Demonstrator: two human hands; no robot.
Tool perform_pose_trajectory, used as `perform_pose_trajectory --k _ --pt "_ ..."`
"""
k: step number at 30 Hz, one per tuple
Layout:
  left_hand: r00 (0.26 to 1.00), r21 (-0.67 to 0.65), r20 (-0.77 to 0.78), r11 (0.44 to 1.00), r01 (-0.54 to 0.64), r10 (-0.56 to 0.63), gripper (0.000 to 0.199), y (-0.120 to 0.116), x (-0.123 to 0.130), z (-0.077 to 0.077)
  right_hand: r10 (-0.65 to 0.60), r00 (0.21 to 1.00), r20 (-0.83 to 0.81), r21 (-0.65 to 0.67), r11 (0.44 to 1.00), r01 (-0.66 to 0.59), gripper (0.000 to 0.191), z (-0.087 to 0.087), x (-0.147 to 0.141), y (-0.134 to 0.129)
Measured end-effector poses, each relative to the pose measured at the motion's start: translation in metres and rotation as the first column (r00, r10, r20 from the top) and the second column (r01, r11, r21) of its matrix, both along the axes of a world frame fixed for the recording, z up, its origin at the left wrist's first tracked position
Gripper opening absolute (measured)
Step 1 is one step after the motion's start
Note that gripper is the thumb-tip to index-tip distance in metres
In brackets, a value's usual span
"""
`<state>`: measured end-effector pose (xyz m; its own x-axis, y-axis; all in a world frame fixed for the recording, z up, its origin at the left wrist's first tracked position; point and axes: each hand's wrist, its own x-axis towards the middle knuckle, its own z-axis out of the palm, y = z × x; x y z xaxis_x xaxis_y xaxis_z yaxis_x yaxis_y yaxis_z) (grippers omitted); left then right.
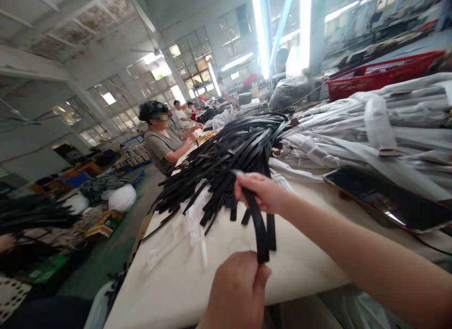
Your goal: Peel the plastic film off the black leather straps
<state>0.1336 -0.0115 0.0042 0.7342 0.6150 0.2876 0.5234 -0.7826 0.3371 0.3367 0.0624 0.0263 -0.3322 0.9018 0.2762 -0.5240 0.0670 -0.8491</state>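
A black strap (259,225) runs between my two hands above the near part of the pale table (303,253). Its lower end is pinched by my left hand (238,284), fingers closed. My right hand (259,191) grips the strap higher up, near a small whitish piece (237,172) that is blurred at the fingertips. Just beyond my hands lies a large heap of black straps (226,154), their ends pointing toward the left table edge. White wrapping strips (193,220) lie at the heap's near side.
White-wrapped straps (353,126) pile up at the right, with a red basket (384,74) behind. A phone (388,197) rests before them. Across the table's left edge, a person (160,140) works with both hands. Bags and bundles (122,198) cover the floor at left.
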Motion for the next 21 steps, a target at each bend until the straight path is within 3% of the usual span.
perform_pose_trajectory --k 2,4,6,8,12,16,18,21 --pt "1.0 0.006 0.01 1.0 0.019 -0.019 0.016 0.01 -0.028 -0.005 -0.212 0.935 -0.283 0.077 0.967 0.242 0.04 0.019 0.037 -0.004" --pt "0.989 0.159 0.016 0.976 -0.147 0.146 0.025 0.033 -0.064 -0.005 -0.389 0.746 -0.541 0.06 0.867 0.495 0.027 0.033 0.072 -0.005" --pt "0.951 0.277 -0.057 0.92 -0.278 0.305 0.046 0.063 -0.095 -0.003 -0.445 0.631 -0.636 -0.005 0.819 0.573 0.02 0.036 0.094 0.0" --pt "0.952 0.272 -0.117 0.931 -0.241 0.281 0.052 0.09 -0.114 0.0 -0.456 0.642 -0.617 -0.065 0.842 0.535 0.018 0.028 0.095 0.01" --pt "0.983 0.214 -0.124 0.971 -0.107 0.136 0.029 0.114 -0.117 0.009 -0.418 0.826 -0.379 -0.161 0.908 0.386 0.016 0.0 0.049 0.031" --pt "0.992 0.251 0.027 0.959 -0.129 0.126 0.02 0.083 -0.11 0.023 -0.247 0.968 0.039 -0.091 0.964 0.249 0.019 -0.023 -0.005 0.03" --pt "0.989 0.205 0.116 0.972 -0.117 0.094 0.018 0.053 -0.112 0.031 -0.177 0.96 0.216 0.005 0.984 0.18 0.023 -0.027 -0.021 0.023" --pt "0.975 -0.031 0.188 0.993 -0.111 0.115 0.022 0.006 -0.121 0.042 -0.144 0.927 0.345 0.186 0.979 0.083 0.038 -0.028 -0.034 0.008"
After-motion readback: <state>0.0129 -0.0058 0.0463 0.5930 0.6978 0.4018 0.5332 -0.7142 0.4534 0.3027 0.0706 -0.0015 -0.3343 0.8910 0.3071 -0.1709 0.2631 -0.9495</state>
